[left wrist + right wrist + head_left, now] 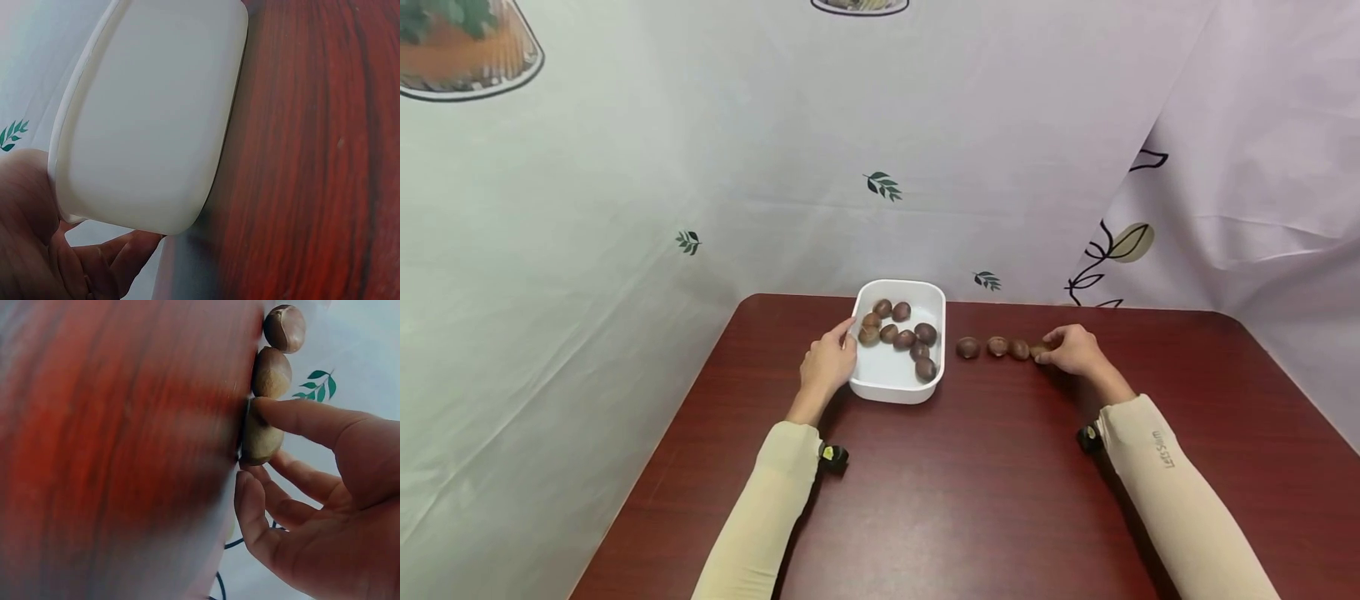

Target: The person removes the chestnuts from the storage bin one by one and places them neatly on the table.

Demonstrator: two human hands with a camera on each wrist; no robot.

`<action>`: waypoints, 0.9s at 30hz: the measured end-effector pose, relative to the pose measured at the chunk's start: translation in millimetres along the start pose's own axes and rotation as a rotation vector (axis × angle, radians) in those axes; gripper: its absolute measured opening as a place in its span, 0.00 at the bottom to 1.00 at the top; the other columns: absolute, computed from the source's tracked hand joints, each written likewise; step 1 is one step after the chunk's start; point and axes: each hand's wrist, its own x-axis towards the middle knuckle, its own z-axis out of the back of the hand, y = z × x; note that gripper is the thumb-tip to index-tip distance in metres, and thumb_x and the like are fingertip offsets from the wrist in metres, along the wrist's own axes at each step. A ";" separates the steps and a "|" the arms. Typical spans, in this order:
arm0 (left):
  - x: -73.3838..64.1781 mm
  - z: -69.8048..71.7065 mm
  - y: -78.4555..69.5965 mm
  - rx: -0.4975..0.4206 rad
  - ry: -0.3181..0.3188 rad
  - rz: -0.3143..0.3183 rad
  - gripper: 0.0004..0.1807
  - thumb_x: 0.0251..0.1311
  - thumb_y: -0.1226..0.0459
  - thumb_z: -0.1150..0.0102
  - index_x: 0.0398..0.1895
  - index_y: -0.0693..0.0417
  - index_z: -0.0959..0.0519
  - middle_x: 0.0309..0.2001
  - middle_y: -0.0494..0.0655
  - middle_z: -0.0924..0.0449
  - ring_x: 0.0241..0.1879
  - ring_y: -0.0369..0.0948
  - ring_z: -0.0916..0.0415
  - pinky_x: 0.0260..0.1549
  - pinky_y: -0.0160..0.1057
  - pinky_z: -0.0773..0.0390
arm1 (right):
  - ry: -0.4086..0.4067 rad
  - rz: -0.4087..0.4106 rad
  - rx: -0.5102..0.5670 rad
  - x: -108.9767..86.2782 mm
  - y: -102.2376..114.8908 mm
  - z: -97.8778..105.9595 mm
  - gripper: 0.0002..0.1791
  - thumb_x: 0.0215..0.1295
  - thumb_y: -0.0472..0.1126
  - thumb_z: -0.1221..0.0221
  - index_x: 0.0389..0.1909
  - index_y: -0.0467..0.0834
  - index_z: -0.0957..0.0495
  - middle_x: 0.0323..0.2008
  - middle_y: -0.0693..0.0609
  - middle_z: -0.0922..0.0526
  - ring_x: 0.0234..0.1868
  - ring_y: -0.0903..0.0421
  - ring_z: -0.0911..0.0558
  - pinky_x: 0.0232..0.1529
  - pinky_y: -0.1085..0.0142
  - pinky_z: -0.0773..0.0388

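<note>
A white rectangular box [887,392] with several brown chestnuts [904,339] in it stands near the table's far edge. My left hand [829,363] holds the box's left side, its thumb at the rim and its fingers against the outside in the left wrist view. Right of the box, three chestnuts lie in a row, the middle one [997,346] close to its neighbour. At the row's right end my right hand [1073,350] pinches another chestnut [262,440]. That one sits low at the table, right beside the last of the row [273,372].
The dark red wooden table [970,500] carries the box and the row. Behind it hangs a pale printed cloth [1000,150], close to the far edge. Black wrist cameras [833,458] are worn at both sleeve cuffs.
</note>
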 end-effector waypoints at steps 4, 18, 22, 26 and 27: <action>-0.1 -1.4 0.1 0.007 0.003 0.000 0.25 0.70 0.53 0.58 0.69 0.30 0.28 0.60 0.54 0.22 0.43 0.61 0.20 0.36 0.59 0.24 | -0.022 -0.007 -0.010 -2.1 8.5 -1.5 0.27 0.55 0.41 0.33 0.51 0.26 0.23 0.47 0.29 0.19 0.50 0.33 0.23 0.52 0.43 0.28; 0.1 -2.0 0.5 0.014 0.000 0.010 0.25 0.70 0.52 0.60 0.68 0.28 0.28 0.60 0.53 0.21 0.44 0.60 0.20 0.38 0.59 0.25 | -0.129 0.159 0.179 9.9 107.1 -35.3 0.22 0.59 0.37 0.34 0.53 0.32 0.21 0.46 0.35 0.15 0.45 0.42 0.16 0.48 0.50 0.22; 1.0 -2.1 0.4 0.011 -0.008 0.005 0.24 0.70 0.53 0.58 0.68 0.27 0.28 0.59 0.53 0.21 0.43 0.60 0.20 0.37 0.58 0.25 | -0.166 0.202 0.234 12.4 127.7 -50.9 0.21 0.57 0.37 0.34 0.51 0.32 0.20 0.46 0.37 0.15 0.46 0.43 0.15 0.47 0.52 0.21; 1.2 -2.7 0.5 0.011 -0.010 0.003 0.25 0.70 0.52 0.58 0.68 0.28 0.28 0.59 0.53 0.21 0.41 0.59 0.20 0.36 0.57 0.25 | -0.179 0.223 0.278 13.0 146.4 -66.2 0.21 0.57 0.36 0.34 0.51 0.32 0.20 0.46 0.38 0.15 0.45 0.44 0.15 0.46 0.53 0.20; 0.9 -2.8 0.4 0.012 -0.007 0.004 0.25 0.70 0.52 0.58 0.68 0.28 0.28 0.59 0.53 0.21 0.40 0.58 0.20 0.36 0.57 0.25 | -0.174 0.226 0.287 13.3 150.6 -69.8 0.21 0.57 0.36 0.34 0.51 0.32 0.20 0.46 0.38 0.15 0.45 0.44 0.15 0.46 0.53 0.20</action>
